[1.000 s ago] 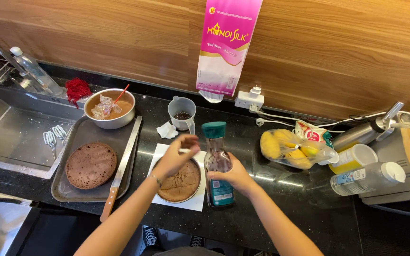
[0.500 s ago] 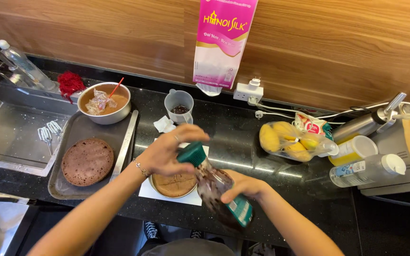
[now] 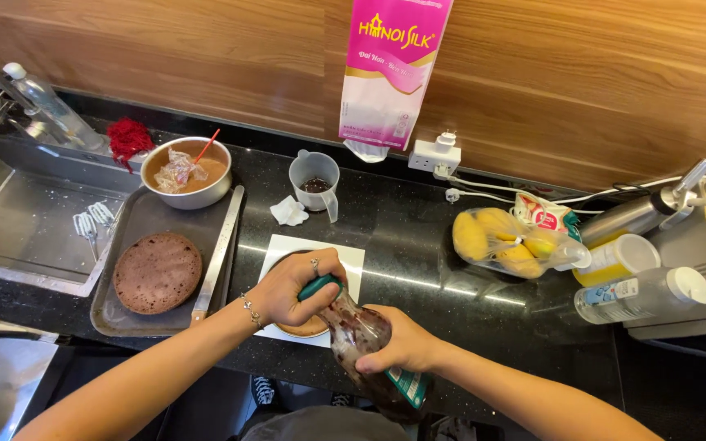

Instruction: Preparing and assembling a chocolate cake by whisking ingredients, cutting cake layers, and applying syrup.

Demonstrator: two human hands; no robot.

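Glossy speckled black stone counter (image 3: 418, 245), matt metal tray (image 3: 136, 224), clear glass jar (image 3: 365, 351), wood-grain wall (image 3: 582, 73).

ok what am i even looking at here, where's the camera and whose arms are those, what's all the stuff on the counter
There is no machine here: the arms belong to a person wearing a camera on their head, so the single view looks down at their own hands over a black kitchen counter.

The right hand grips the body of a glass jar of dark filling, tilted toward the person. The left hand is wrapped around its green lid.

Under the hands lies a white board with a round cake layer, mostly hidden. To the left, a metal tray carries a second brown cake layer, a long knife and a bowl of batter-coloured mix. Behind are a small measuring cup and a crumpled tissue. To the right sit a bag of yellow fruit and some bottles. A sink is at far left.
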